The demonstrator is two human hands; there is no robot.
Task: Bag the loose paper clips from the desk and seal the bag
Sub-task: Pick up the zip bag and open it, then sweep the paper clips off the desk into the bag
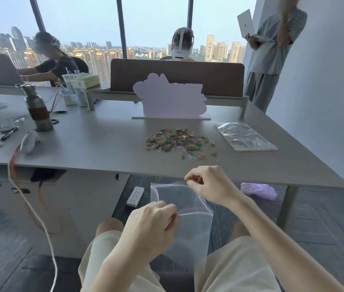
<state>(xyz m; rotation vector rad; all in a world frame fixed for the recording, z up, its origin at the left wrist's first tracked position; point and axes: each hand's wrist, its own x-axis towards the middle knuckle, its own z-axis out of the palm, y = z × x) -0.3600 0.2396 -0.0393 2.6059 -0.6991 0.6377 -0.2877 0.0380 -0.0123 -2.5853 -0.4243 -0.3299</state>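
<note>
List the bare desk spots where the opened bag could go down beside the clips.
Free: the wide desk stretch left of the paper clips, up to the steel bottle; the front strip between clips and desk edge; a narrow gap before the spare bags at right. Crowded: the far left, with cups, pens and cables. Behind the clips stands the white sign.

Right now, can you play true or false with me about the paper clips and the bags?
1. Both hands hold a clear bag. True: the left hand and right hand pinch its top.
2. The paper clips are inside that bag. False: they lie loose on the desk.
3. Another clear bag lies flat on the desk. True.
4. The metal bottle has fallen over. False: it stands upright.
</note>
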